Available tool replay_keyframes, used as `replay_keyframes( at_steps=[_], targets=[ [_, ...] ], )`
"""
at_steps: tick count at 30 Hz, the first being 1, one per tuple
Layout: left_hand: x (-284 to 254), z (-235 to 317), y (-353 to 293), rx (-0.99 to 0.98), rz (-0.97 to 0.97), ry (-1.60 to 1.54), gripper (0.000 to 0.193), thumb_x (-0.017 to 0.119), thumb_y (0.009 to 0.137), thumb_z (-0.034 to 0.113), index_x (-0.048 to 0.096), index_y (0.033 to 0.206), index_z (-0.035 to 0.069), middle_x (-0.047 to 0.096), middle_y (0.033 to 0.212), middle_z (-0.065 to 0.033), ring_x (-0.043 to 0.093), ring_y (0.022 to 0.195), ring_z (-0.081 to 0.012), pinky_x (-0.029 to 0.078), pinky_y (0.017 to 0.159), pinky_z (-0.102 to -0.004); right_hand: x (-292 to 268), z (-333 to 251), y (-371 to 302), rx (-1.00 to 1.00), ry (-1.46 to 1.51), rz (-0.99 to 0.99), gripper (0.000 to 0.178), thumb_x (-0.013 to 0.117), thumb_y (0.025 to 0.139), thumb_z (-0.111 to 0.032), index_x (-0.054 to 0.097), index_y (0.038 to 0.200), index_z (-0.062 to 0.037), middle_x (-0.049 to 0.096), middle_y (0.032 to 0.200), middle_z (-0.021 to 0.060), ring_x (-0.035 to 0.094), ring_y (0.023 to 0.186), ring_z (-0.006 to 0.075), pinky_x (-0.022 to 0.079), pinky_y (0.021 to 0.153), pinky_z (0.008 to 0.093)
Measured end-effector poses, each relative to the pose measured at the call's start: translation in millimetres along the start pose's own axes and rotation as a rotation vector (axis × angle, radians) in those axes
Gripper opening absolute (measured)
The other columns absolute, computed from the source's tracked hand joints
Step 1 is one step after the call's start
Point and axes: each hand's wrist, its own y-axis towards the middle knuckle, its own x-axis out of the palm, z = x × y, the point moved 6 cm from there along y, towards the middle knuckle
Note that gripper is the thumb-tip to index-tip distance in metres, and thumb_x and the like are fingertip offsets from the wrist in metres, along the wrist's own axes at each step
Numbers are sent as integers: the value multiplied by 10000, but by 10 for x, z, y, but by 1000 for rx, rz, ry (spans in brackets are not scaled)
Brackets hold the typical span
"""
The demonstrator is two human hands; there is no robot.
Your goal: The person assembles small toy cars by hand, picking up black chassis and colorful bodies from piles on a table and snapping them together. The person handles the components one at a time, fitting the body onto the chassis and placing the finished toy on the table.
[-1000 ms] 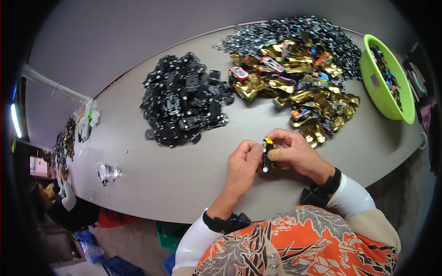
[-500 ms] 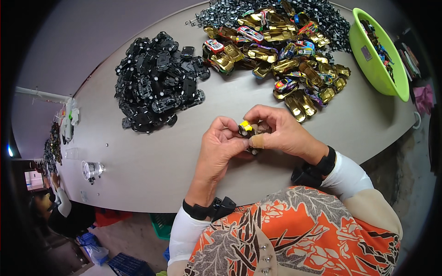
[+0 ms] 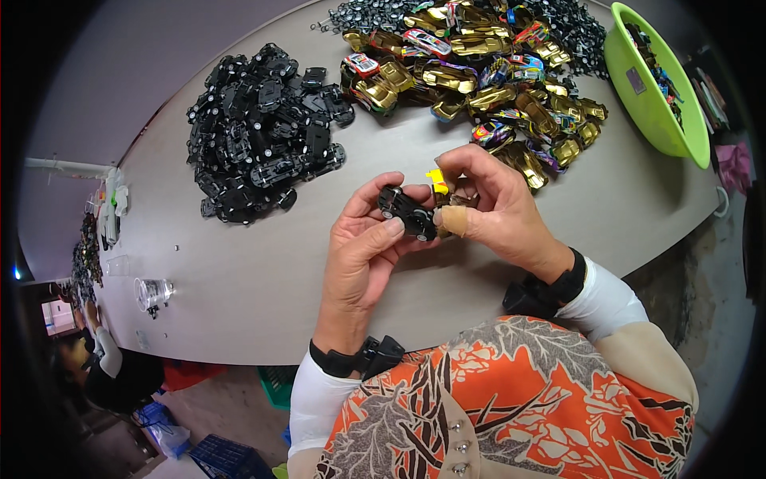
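Above the tabletop (image 3: 263,279), the left hand (image 3: 353,249) pinches the chassis (image 3: 405,212), its long axis slanting down toward the right hand (image 3: 504,217), which is clamped on the shell (image 3: 438,181) just right of the chassis.

The person wears an orange garment (image 3: 550,383) printed with grey leaves, cream blossoms and black blade shapes. A beige placket (image 3: 444,411) carries shiny round buttons (image 3: 459,447). White sleeves (image 3: 319,399) cover the forearms, with beige cloth (image 3: 642,355) above the right one. Black wristbands (image 3: 331,359) bear boxy black units (image 3: 384,355). A tan bandage (image 3: 455,220) wraps the thumb of the right hand (image 3: 511,219).
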Motion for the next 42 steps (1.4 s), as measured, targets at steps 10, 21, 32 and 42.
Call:
replay_keyframes(
  at_steps=[10, 21, 32, 42],
  targets=[
    [24, -20, -8, -1, 4, 56, 485, 593, 794, -20, 425, 1248, -19, 573, 1109, -166, 601, 987, -248, 562, 790, -426, 13, 8, -50, -70, -245, 59, 361, 640, 740, -28, 488, 1067, -13, 524, 871, 31, 504, 709, 53, 443, 588, 211],
    [53, -21, -56, 62, 13, 216, 444, 603, 782, -74, 483, 1210, -72, 572, 1106, -158, 591, 983, -211, 556, 798, -347, 96, -80, -5, -227, -496, -96, 297, 615, 726, -13, 582, 1020, -36, 499, 844, 51, 501, 668, 118, 414, 572, 234],
    [165, 52, -89, 295, -39, 753, 360, 553, 840, -47, 547, 1199, -18, 540, 1177, -128, 573, 976, -161, 517, 785, -250, 69, -106, -37, -235, -472, -35, 211, 638, 760, -1, 583, 964, -3, 536, 855, 71, 567, 731, 151, 465, 631, 283],
    [32, 3, -96, 145, -35, 573, 342, 592, 837, -6, 564, 1177, -16, 592, 1075, -93, 597, 934, -163, 485, 811, -264, 30, -95, -16, -298, -504, -107, 160, 645, 746, -6, 599, 899, 0, 542, 853, 50, 523, 688, 102, 426, 595, 218]
  ],
)
